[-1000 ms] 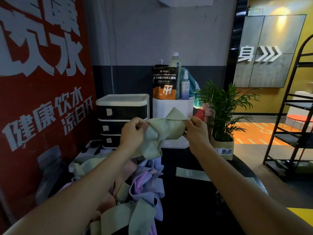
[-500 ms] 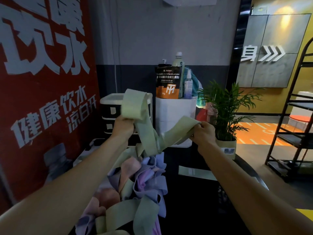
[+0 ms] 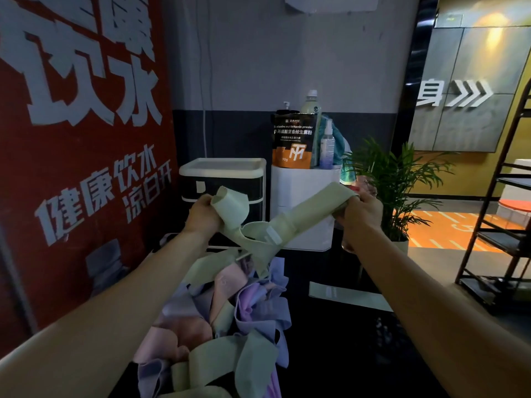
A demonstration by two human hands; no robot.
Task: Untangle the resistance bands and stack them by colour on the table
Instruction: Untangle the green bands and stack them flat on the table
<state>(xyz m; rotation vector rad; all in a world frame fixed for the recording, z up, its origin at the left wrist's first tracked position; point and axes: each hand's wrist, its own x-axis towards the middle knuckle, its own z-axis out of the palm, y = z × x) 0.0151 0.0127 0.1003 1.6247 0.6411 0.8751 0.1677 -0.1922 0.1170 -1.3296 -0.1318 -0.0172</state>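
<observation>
My left hand (image 3: 202,216) grips one loop of a pale green resistance band (image 3: 304,214), and my right hand (image 3: 360,215) grips its other end. The band is stretched between them above the table and knots in the middle around other green strands. Below hangs a tangled pile (image 3: 230,311) of green, pink and purple bands that rests on the dark table (image 3: 344,354). One flat green band (image 3: 344,294) lies alone on the table at the right.
A white drawer unit (image 3: 222,182) and a white stand (image 3: 301,208) with a supplement bag and bottles stand behind the table. A potted plant (image 3: 393,179) is at the right, a black metal shelf (image 3: 502,225) further right, and a red wall (image 3: 71,139) at the left.
My left hand has come down from its raised position and my right hand has moved out to the right, so the green band is pulled wider and straighter.
</observation>
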